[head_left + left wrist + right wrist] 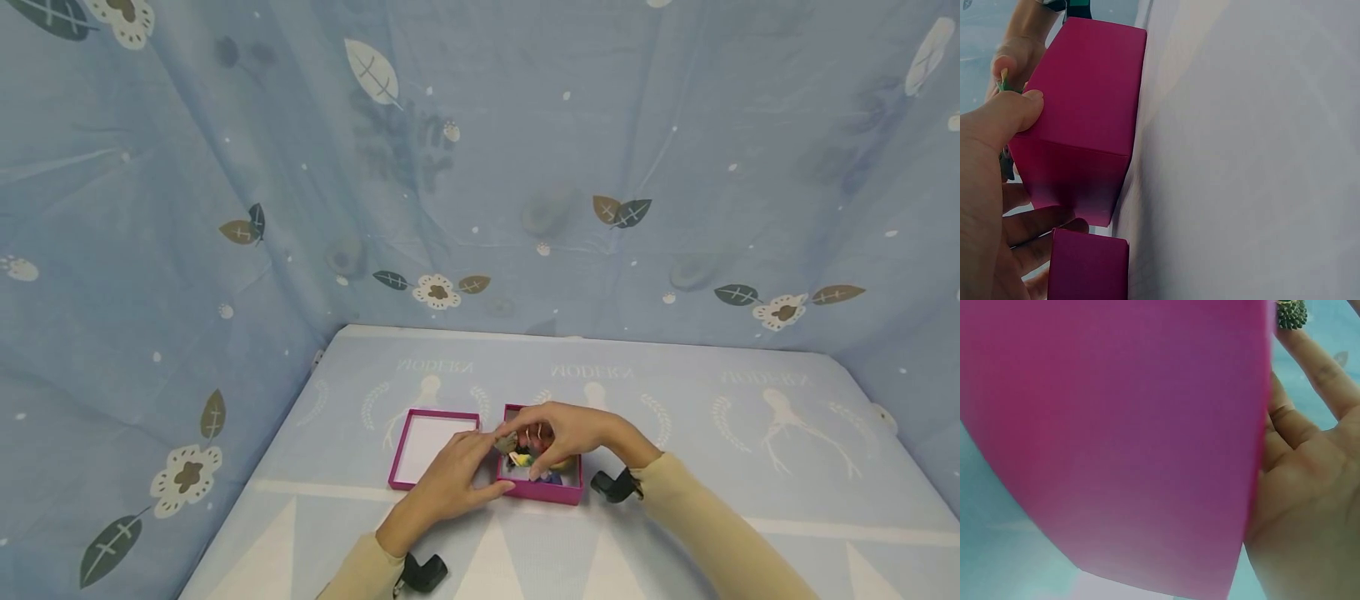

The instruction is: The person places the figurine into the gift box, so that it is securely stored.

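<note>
In the head view an open magenta box (543, 492) holds several small colourful pieces, among them a yellow, white and green piece (521, 459). My left hand (453, 479) grips the box's near left corner, its thumb on the front wall and its other fingers along the left side. My right hand (570, 429) arches over the box, index finger and thumb spread wide above the pieces. A green spiky piece (1292, 314) is beside its index fingertip in the right wrist view. Whether the fingertips touch it cannot be seen. The right hand hides part of the contents.
Left of the box lies a magenta-rimmed lid (397, 454), its white inside facing up. Both stand on a pale blue patterned table cover (675, 542). Blue patterned cloth (525, 167) hangs behind and at the sides.
</note>
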Demonstrator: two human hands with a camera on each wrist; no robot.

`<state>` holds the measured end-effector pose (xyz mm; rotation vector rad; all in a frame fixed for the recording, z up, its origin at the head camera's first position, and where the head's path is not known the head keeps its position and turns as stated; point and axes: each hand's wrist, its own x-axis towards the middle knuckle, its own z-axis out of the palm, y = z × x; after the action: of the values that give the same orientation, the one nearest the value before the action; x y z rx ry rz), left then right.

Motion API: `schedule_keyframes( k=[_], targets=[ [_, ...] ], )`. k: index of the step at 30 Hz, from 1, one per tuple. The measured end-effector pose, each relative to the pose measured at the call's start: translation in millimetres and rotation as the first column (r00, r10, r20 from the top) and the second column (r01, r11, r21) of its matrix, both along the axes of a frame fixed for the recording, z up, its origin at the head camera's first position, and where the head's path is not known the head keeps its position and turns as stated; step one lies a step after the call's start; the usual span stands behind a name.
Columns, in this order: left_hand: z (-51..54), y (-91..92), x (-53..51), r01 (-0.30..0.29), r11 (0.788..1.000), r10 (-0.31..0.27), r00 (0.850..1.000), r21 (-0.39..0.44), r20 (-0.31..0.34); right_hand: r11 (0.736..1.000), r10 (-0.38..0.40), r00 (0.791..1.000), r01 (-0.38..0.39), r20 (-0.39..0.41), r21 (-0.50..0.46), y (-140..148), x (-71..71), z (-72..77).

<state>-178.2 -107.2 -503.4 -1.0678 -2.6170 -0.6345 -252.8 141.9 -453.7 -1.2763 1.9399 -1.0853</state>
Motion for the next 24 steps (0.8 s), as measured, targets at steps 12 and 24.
schedule_keyframes(
  k=[12, 24],
  targets=[
    [-0.5, 0.1, -0.7, 0.013, 1.0, -0.013, 1.0, 0.003, 0.015, 0.994, -0.085, 0.971, 0.097, -0.223, 0.045, 2.2, 9.8, 2.2],
    [0.6, 0.4, -0.5, 0.014, 1.0, -0.014, 1.0, 0.017, 0.022, 0.987, -0.142, 0.931, 0.16, -0.335, 0.028, 6.3, 12.2, -1.1]
  ],
)
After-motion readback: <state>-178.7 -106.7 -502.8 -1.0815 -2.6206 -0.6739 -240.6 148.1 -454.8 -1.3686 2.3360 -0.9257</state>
